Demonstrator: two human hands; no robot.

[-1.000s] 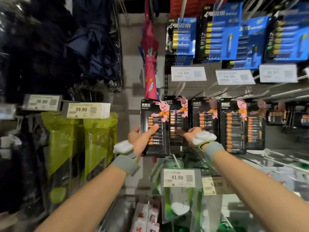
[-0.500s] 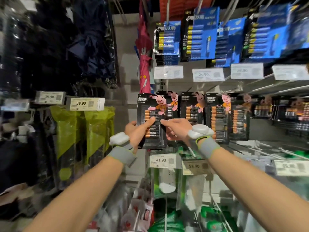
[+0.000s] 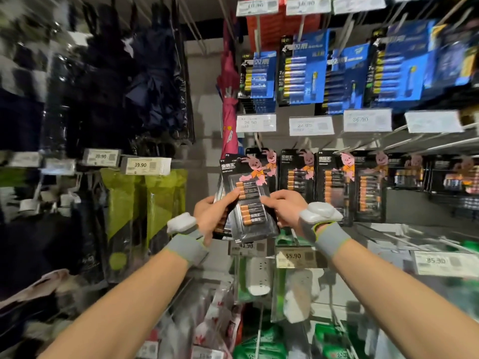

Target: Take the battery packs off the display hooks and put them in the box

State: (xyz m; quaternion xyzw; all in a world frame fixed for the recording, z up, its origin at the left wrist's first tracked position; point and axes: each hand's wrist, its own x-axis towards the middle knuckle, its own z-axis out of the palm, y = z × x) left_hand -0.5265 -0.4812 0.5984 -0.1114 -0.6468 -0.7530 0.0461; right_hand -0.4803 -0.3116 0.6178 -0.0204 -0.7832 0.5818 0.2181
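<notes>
While left hand [image 3: 210, 216] and right hand [image 3: 287, 211] grip it, the battery pack [image 3: 252, 203] tilts between them.

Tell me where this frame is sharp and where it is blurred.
Head view: sharpest at centre, on the black battery pack and the left hand and right hand gripping it; its edges smear with motion blur, worst on the blue battery packs top right and the dark hanging goods at left.
</notes>
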